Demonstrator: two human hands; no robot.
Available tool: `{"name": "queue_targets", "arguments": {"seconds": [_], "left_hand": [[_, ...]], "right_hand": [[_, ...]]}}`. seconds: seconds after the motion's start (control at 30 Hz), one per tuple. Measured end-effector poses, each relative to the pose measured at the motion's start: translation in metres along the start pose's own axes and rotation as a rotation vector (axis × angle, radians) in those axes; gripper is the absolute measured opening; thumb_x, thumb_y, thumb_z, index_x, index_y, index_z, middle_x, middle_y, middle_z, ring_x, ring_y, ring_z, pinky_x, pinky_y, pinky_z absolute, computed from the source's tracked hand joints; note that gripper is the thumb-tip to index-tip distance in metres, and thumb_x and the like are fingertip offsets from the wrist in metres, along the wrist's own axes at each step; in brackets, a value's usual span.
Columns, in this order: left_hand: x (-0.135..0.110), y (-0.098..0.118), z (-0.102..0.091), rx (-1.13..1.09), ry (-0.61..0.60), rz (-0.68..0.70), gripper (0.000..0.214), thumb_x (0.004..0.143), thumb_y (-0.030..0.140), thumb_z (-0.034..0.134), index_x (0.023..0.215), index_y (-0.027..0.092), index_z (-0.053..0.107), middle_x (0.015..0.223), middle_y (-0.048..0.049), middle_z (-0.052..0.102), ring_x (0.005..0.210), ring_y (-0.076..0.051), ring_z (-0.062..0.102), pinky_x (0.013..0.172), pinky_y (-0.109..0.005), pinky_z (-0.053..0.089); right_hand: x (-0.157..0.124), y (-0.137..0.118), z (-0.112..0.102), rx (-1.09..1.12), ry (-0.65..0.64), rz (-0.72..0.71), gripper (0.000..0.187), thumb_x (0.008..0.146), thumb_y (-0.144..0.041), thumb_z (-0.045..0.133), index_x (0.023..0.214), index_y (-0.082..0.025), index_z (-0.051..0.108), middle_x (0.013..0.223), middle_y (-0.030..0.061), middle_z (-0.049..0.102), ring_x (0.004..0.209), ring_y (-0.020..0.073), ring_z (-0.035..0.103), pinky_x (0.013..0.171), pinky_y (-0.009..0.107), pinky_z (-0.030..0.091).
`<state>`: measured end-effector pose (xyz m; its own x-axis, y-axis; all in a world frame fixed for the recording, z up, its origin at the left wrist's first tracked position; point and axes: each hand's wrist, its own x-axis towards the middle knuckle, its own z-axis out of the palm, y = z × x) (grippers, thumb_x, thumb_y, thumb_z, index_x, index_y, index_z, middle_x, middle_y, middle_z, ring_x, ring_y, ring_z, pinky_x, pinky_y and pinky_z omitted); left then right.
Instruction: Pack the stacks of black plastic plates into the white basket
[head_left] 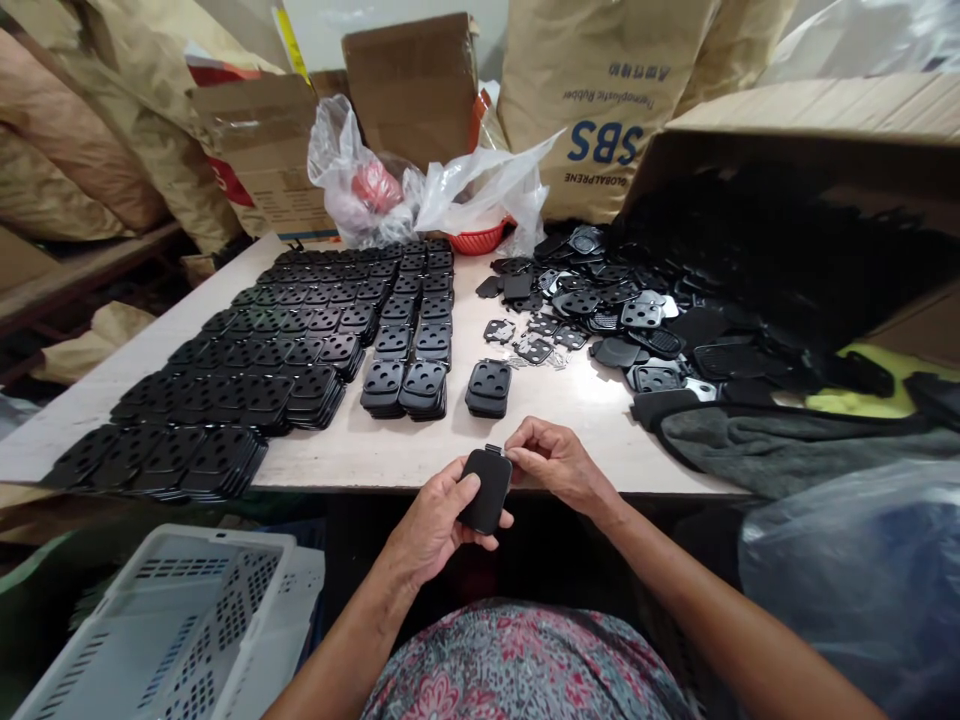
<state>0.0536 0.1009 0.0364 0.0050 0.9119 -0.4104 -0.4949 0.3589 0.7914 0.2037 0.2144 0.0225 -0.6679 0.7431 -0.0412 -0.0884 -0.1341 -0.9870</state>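
My left hand [437, 527] holds a rounded black rubber piece [486, 491] upright against its fingers, just off the table's near edge. My right hand [553, 463] pinches the top corner of that piece between thumb and fingertips, near a small tab on its upper edge. Ahead of my hands lie neat stacks of black moulded pieces with several round holes [489, 388]. Rows of the same stacks [259, 350] cover the table's left half. To the right lies a loose heap of black and grey moulded scraps [622, 320].
The pale table [360, 465] ends at a near edge just beyond my hands. A white perforated plastic crate [180, 625] sits low at left. A large cardboard box [795, 190] of black pieces stands at right, beside a grey cloth. Sacks, cardboard and plastic bags stand behind the table.
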Motion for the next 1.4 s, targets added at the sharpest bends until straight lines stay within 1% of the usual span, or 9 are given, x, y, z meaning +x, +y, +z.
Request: {"name": "queue_targets", "arguments": {"seconds": [0.37, 0.47, 0.57, 0.73, 0.97, 1.1, 1.17, 1.27, 1.4], "left_hand": [[-0.01, 0.004, 0.013, 0.555, 0.254, 0.204, 0.029, 0.088, 0.041, 0.055, 0.105, 0.018, 0.055, 0.08, -0.0029, 0.064, 0.065, -0.018, 0.07, 0.044, -0.021, 0.053], [-0.008, 0.003, 0.014, 0.498, 0.171, 0.172, 0.033, 0.088, 0.045, 0.055, 0.106, 0.017, 0.053, 0.082, -0.0039, 0.064, 0.062, -0.016, 0.069, 0.044, -0.02, 0.051], [-0.003, 0.006, 0.018, 0.359, -0.004, 0.1, 0.041, 0.089, 0.05, 0.055, 0.111, 0.015, 0.051, 0.08, -0.0047, 0.064, 0.063, -0.016, 0.069, 0.046, -0.02, 0.052], [0.017, 0.028, 0.042, 0.238, -0.255, 0.016, 0.047, 0.084, 0.051, 0.062, 0.113, 0.015, 0.051, 0.097, -0.0103, 0.065, 0.063, -0.015, 0.069, 0.043, -0.017, 0.049], [0.066, 0.053, 0.09, 0.592, -0.136, 0.181, 0.033, 0.084, 0.047, 0.058, 0.097, 0.016, 0.057, 0.076, -0.0034, 0.063, 0.058, -0.017, 0.064, 0.045, -0.025, 0.052], [0.109, 0.084, 0.102, 1.185, -0.279, 0.147, 0.035, 0.085, 0.049, 0.059, 0.078, 0.015, 0.066, 0.062, -0.0043, 0.063, 0.049, -0.017, 0.06, 0.046, -0.025, 0.045], [0.142, 0.104, 0.109, 1.537, -0.108, 0.312, 0.035, 0.084, 0.044, 0.061, 0.066, 0.015, 0.065, 0.057, -0.0057, 0.062, 0.054, -0.019, 0.061, 0.054, -0.027, 0.045], [0.196, 0.123, 0.123, 1.687, 0.153, 0.499, 0.026, 0.092, 0.035, 0.053, 0.095, 0.014, 0.069, 0.09, -0.0136, 0.071, 0.092, -0.026, 0.066, 0.08, -0.032, 0.048], [0.253, 0.126, 0.143, 1.73, 0.224, 0.525, 0.042, 0.092, 0.028, 0.054, 0.13, 0.01, 0.053, 0.134, -0.0226, 0.054, 0.122, -0.031, 0.054, 0.099, -0.038, 0.041]], "right_hand": [[-0.005, 0.008, 0.012, -0.292, 0.1, -0.212, 0.015, 0.083, -0.025, 0.063, 0.069, -0.019, 0.06, 0.064, -0.0017, 0.057, 0.054, 0.0117, 0.057, 0.052, 0.024, 0.05], [-0.007, 0.009, 0.012, -0.152, 0.138, -0.192, 0.008, 0.081, -0.027, 0.067, 0.081, -0.019, 0.065, 0.068, -0.0018, 0.059, 0.057, 0.0126, 0.059, 0.053, 0.024, 0.053], [-0.006, 0.005, 0.003, 0.079, 0.122, -0.109, 0.028, 0.075, -0.034, 0.075, 0.099, -0.021, 0.066, 0.064, -0.0048, 0.059, 0.052, 0.0103, 0.055, 0.046, 0.02, 0.048], [-0.006, -0.008, -0.017, 0.349, 0.019, 0.14, 0.053, 0.063, -0.063, 0.078, 0.093, -0.02, 0.065, 0.051, -0.0079, 0.054, 0.034, 0.0076, 0.044, 0.034, 0.019, 0.039], [-0.012, 0.005, -0.029, 0.251, 0.396, -0.106, 0.058, 0.08, -0.073, 0.055, 0.096, -0.019, 0.069, 0.079, 0.0058, 0.071, 0.068, 0.0204, 0.065, 0.056, 0.029, 0.052], [-0.009, 0.012, -0.034, 0.302, 0.614, -0.131, 0.049, 0.08, -0.066, 0.062, 0.085, -0.017, 0.067, 0.075, 0.0067, 0.072, 0.065, 0.022, 0.067, 0.059, 0.032, 0.056], [-0.006, 0.01, -0.035, 0.457, 0.675, -0.144, 0.051, 0.077, -0.065, 0.067, 0.096, -0.018, 0.066, 0.09, 0.0101, 0.075, 0.073, 0.0254, 0.072, 0.066, 0.036, 0.06], [-0.003, 0.006, -0.032, 0.559, 0.651, -0.134, 0.055, 0.074, -0.063, 0.071, 0.101, -0.016, 0.063, 0.094, 0.013, 0.076, 0.075, 0.0276, 0.075, 0.065, 0.039, 0.063], [-0.003, 0.004, -0.03, 0.55, 0.572, -0.116, 0.053, 0.077, -0.062, 0.069, 0.098, -0.014, 0.064, 0.088, 0.0139, 0.076, 0.072, 0.0263, 0.075, 0.059, 0.037, 0.063]]}}
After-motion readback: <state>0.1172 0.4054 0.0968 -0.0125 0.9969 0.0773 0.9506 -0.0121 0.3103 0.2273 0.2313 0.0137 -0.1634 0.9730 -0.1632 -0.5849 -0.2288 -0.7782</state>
